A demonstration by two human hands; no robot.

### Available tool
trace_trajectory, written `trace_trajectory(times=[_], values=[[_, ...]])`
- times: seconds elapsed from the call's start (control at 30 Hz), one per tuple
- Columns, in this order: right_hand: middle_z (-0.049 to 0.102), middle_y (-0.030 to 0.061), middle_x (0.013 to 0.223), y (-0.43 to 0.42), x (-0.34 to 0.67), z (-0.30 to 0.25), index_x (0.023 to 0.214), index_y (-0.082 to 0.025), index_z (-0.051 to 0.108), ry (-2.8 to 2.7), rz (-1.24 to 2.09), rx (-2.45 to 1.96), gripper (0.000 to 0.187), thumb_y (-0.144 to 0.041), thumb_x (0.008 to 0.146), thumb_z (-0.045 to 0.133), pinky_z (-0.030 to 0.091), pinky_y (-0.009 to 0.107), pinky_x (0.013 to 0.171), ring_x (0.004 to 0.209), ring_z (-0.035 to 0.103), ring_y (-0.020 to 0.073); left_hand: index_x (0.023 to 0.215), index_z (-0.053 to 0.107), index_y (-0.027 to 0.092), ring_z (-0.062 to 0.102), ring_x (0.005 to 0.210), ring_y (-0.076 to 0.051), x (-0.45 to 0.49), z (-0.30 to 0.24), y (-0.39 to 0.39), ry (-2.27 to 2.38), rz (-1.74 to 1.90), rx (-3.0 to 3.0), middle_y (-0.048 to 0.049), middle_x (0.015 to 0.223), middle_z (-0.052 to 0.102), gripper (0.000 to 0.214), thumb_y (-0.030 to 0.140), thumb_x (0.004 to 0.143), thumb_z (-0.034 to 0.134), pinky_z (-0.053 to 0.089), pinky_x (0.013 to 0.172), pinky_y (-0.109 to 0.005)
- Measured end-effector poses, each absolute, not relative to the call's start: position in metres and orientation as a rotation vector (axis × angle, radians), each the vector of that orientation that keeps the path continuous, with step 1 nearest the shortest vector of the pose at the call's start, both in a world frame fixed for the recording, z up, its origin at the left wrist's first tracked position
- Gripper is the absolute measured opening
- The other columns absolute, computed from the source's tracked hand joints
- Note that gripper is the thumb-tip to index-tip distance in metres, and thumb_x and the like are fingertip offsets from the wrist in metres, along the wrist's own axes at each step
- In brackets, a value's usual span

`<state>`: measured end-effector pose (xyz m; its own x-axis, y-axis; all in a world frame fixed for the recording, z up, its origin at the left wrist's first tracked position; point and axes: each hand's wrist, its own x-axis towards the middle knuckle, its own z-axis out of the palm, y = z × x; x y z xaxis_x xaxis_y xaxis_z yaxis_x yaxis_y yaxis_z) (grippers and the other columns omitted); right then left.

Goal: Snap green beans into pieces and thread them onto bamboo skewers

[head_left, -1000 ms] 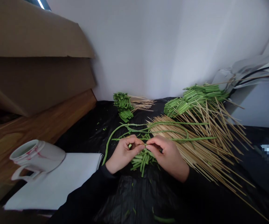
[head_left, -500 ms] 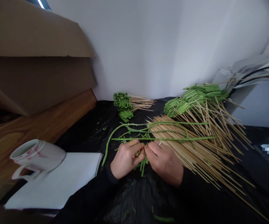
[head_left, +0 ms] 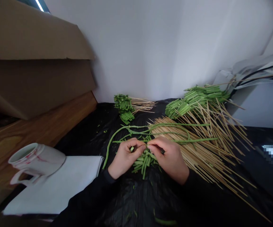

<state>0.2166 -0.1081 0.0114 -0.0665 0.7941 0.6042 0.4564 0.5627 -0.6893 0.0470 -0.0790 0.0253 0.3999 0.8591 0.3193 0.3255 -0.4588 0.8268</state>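
My left hand [head_left: 126, 156] is closed, with thumb and forefinger pinched together and a green bean end showing in its curled fingers. Opposite it, my right hand [head_left: 171, 159] pinches at nearly the same spot, fingertips almost touching; both seem to grip a piece of long green bean [head_left: 132, 148], mostly hidden by the fingers. Beneath the hands lies a pile of short bean pieces [head_left: 144, 164]. Just beyond, several long whole beans [head_left: 108, 146] stretch across the black plastic sheet [head_left: 136, 201]. A spread of bamboo skewers [head_left: 195, 157] lies close to the right hand.
Skewered bean bundles stand by the wall, a small one [head_left: 124, 105] and a larger one [head_left: 198, 99]. At left, a white mug [head_left: 41, 159] lies tilted on a white pad [head_left: 56, 186]. Behind it is a cardboard box [head_left: 39, 72]. A plastic-draped white box [head_left: 261, 101] sits at right.
Both hands have lifted and opened out a little from the pile, fingertips still together. More of the short bean pieces beneath them now shows.
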Motion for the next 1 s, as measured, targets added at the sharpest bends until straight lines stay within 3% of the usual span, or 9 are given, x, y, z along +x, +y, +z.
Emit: trace_trajectory(times=[0.2, 0.4, 0.57, 0.7, 0.8, 0.9, 1.0], values=[[0.064, -0.0012, 0.061, -0.098, 0.222, 0.014, 0.081, -0.018, 0.067, -1.339, 0.949, -1.06, 0.009, -0.026, 0.081, 0.063, 0.051, 0.026, 0.054, 0.053, 0.06, 0.0122, 0.075, 0.07, 0.013, 0.05, 0.064, -0.012, 0.042, 0.026, -0.074, 1.018, 0.889, 1.995, -0.0024, 0.069, 0.061, 0.018, 0.025, 0.084, 0.061, 0.038, 0.062, -0.024], [0.066, -0.0001, 0.06, -0.087, 0.238, 0.02, 0.079, -0.016, 0.066, -1.208, 0.938, -1.081, 0.013, -0.029, 0.077, 0.066, 0.052, 0.027, 0.055, 0.053, 0.06, 0.0125, 0.075, 0.073, 0.014, 0.045, 0.057, -0.009, 0.034, 0.031, -0.076, 0.81, 0.511, 2.023, -0.0004, 0.065, 0.057, 0.015, 0.025, 0.08, 0.065, 0.034, 0.053, -0.022], [0.066, 0.0002, 0.066, -0.085, 0.244, 0.024, 0.083, -0.016, 0.064, -1.148, 0.918, -1.072, 0.017, -0.032, 0.076, 0.067, 0.05, 0.026, 0.052, 0.054, 0.06, 0.0124, 0.08, 0.075, 0.014, 0.042, 0.054, -0.009, 0.03, 0.036, -0.076, 0.709, 0.33, 1.866, 0.0022, 0.059, 0.051, 0.022, 0.032, 0.067, 0.079, 0.03, 0.05, -0.022], [0.067, 0.0006, 0.072, -0.093, 0.236, 0.022, 0.083, -0.019, 0.065, -1.277, 0.935, -1.067, 0.014, -0.031, 0.078, 0.066, 0.048, 0.025, 0.053, 0.062, 0.062, 0.014, 0.092, 0.072, 0.013, 0.033, 0.051, -0.007, 0.032, 0.033, -0.072, 0.863, 0.668, 1.576, 0.0011, 0.065, 0.051, 0.036, 0.046, 0.079, 0.066, 0.023, 0.047, -0.021], [0.07, 0.0029, 0.083, -0.099, 0.226, 0.019, 0.08, -0.02, 0.068, -1.411, 0.891, -1.037, 0.008, -0.027, 0.08, 0.065, 0.051, 0.028, 0.066, 0.078, 0.064, 0.0164, 0.097, 0.069, 0.012, 0.033, 0.052, -0.006, 0.037, 0.027, -0.07, 0.832, 0.778, 1.356, -0.0019, 0.075, 0.053, 0.048, 0.055, 0.087, 0.049, 0.022, 0.046, -0.021], [0.07, 0.0046, 0.098, -0.101, 0.218, 0.014, 0.077, -0.021, 0.069, -1.485, 0.833, -0.986, 0.005, -0.024, 0.078, 0.066, 0.05, 0.031, 0.077, 0.094, 0.063, 0.0189, 0.092, 0.067, 0.011, 0.036, 0.055, -0.007, 0.041, 0.022, -0.072, 0.787, 0.671, 1.351, -0.0037, 0.076, 0.056, 0.045, 0.054, 0.086, 0.053, 0.024, 0.048, -0.021], [0.07, 0.0046, 0.098, -0.099, 0.216, 0.01, 0.081, -0.021, 0.07, -1.514, 0.82, -0.996, 0.006, -0.025, 0.079, 0.065, 0.05, 0.031, 0.078, 0.095, 0.063, 0.0191, 0.084, 0.063, 0.013, 0.033, 0.053, -0.007, 0.041, 0.021, -0.073, 0.811, 0.609, 1.421, 0.0006, 0.065, 0.052, 0.035, 0.048, 0.083, 0.061, 0.021, 0.047, -0.02]])
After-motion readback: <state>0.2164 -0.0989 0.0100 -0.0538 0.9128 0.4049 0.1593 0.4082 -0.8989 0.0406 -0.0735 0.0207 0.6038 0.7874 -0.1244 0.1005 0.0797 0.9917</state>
